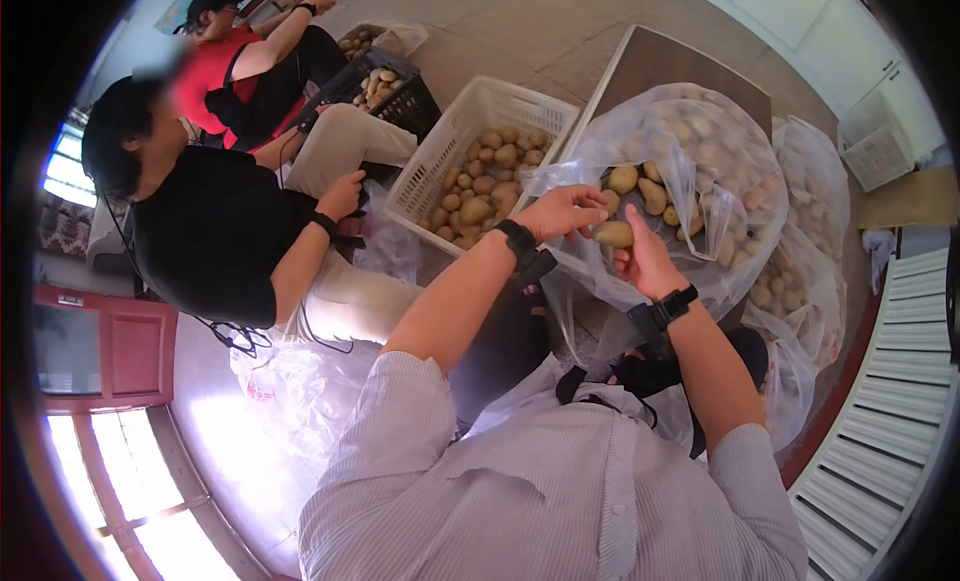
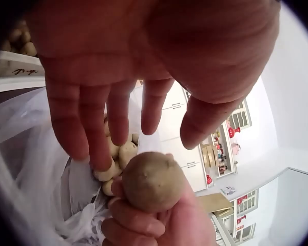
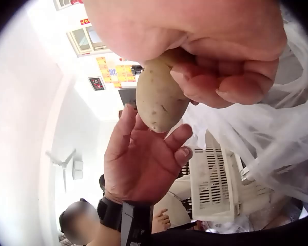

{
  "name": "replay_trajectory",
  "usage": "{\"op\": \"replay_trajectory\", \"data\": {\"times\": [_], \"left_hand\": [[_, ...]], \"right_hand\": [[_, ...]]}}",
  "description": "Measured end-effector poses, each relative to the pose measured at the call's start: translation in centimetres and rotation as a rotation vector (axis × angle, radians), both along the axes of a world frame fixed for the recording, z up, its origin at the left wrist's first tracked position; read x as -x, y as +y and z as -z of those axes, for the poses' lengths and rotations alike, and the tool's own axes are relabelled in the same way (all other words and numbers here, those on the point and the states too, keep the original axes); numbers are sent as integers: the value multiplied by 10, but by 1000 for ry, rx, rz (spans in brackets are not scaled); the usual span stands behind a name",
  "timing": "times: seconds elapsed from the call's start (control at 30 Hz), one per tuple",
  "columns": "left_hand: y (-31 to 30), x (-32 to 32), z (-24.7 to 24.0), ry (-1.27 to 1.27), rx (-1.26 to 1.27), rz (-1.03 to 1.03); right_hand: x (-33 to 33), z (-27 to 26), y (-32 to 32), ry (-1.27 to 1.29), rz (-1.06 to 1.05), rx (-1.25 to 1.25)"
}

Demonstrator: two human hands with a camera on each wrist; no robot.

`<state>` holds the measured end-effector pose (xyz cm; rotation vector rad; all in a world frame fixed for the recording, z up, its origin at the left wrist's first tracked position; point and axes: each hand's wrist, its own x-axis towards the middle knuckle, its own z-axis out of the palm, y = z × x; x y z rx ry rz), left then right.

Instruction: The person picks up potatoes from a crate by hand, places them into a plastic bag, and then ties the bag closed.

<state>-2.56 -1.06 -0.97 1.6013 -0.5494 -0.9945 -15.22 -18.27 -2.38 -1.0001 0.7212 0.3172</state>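
My right hand [image 1: 650,258] grips a potato [image 3: 161,97], its fingers curled round one end while the other end points toward my left hand [image 1: 562,213]. The left hand is close by with nothing in it; its fingers are spread and loosely bent above the potato in the left wrist view. Just beyond both hands lies a large clear plastic bag [image 1: 600,151], its mouth open on several loose potatoes [image 1: 652,198].
To the left stands a white slatted crate [image 1: 545,103] of potatoes, with a black crate [image 1: 415,109] behind it. Two people sit along the left, the nearer in a black shirt [image 1: 200,241]. More filled bags [image 1: 800,271] stand at the right, by a white radiator [image 1: 890,351].
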Motion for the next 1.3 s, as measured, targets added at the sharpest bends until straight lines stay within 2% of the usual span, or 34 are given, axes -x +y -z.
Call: {"op": "replay_trajectory", "data": {"times": [0.03, 0.27, 0.4, 0.5, 0.57, 0.6, 0.63, 0.67, 0.8, 0.87, 1.1, 1.17, 1.2, 1.23, 1.27, 1.3], "left_hand": [[-1, 2, -1, 43, -4, 59], [-2, 8, -5, 138, 85, 110], [-3, 5, 1, 218, 117, 104], [-2, -1, 8, 246, 99, 64], [1, -8, 10, 262, 56, 44], [3, -10, 8, 266, 86, -38], [5, -12, 7, 270, 116, -121], [7, -15, 7, 270, 116, -120], [18, -29, 13, 148, 45, -410], [25, -40, 27, 82, -7, -583], [69, -80, 78, 247, -184, -693], [89, -99, 112, 175, -200, -605], [102, -119, 139, -299, -256, -222], [116, -131, 161, -955, -253, 85], [115, -126, 139, -1300, -563, 335], [115, -126, 140, -1299, -563, 336]], "right_hand": [[-3, -1, 3, -2, 13, 1], [-11, -7, 9, -33, -112, 91], [-15, -4, 14, -2, -29, 188], [-21, 18, 7, -130, -28, 229], [-25, 26, 1, -222, -111, 418], [-26, 38, -4, -221, -111, 417], [-27, 49, -8, -369, -161, 852], [-28, 50, -10, -515, -209, 1288], [-25, 51, -21, -423, -329, 1412], [-27, 51, -24, -508, -433, 1536], [-38, 58, -23, -513, -547, 1570], [-40, 60, -22, -444, -654, 1628], [-41, 57, -20, -444, -654, 1627], [-41, 53, -17, -445, -658, 1643], [-41, 51, -15, -446, -662, 1659], [-43, 52, -15, -445, -663, 1659]]}}
